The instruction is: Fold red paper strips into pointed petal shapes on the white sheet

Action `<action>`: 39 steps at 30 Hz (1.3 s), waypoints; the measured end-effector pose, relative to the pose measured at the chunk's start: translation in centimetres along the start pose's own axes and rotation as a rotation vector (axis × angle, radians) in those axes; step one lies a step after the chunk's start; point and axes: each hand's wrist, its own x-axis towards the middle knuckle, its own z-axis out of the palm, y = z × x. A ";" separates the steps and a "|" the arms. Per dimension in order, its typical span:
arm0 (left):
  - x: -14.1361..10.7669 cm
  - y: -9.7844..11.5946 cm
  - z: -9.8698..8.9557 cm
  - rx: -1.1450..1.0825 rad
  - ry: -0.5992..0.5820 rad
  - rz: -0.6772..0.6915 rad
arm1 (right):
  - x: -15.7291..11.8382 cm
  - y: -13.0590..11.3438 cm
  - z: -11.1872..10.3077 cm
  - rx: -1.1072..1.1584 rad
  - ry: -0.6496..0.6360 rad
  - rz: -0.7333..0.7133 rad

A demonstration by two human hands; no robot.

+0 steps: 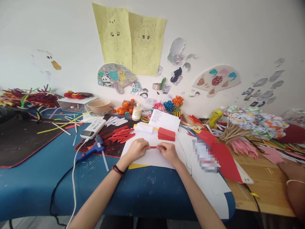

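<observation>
Between my two hands a narrow strip of folded red paper (153, 147) is stretched level over white paper. My left hand (138, 149) pinches its left end, and my right hand (168, 152) pinches the right end. Just beyond my right hand lies a stack of red paper rectangles (166, 134). A pile of folded red paper pieces (122, 134) sits beyond my left hand. Folded white paper (145, 128) rests between the two red piles. Under my hands is a white sheet (147, 160) with a yellow edge showing below it.
To the left are a blue glue gun (91, 150) with its cord and a white power strip (93, 128). A glue bottle (136, 113) and a bowl (98, 106) stand at the back. Paper flowers on sticks (238, 122) lie right. Another person's arm (295, 187) shows at the right edge.
</observation>
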 end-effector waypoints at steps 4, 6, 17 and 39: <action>0.3 -0.3 -0.4 0.012 -0.004 -0.004 | 0.3 0.5 0.0 -0.009 0.030 0.023; 0.4 -0.2 -0.5 0.009 -0.010 0.004 | 0.4 0.7 0.1 -0.017 0.039 0.037; -0.3 -1.8 -2.9 0.108 0.253 -0.224 | 0.8 0.3 -2.5 -0.128 0.162 0.120; -0.9 -3.6 -2.5 0.369 0.430 -0.682 | 9.1 4.4 -5.8 -0.472 -0.514 0.106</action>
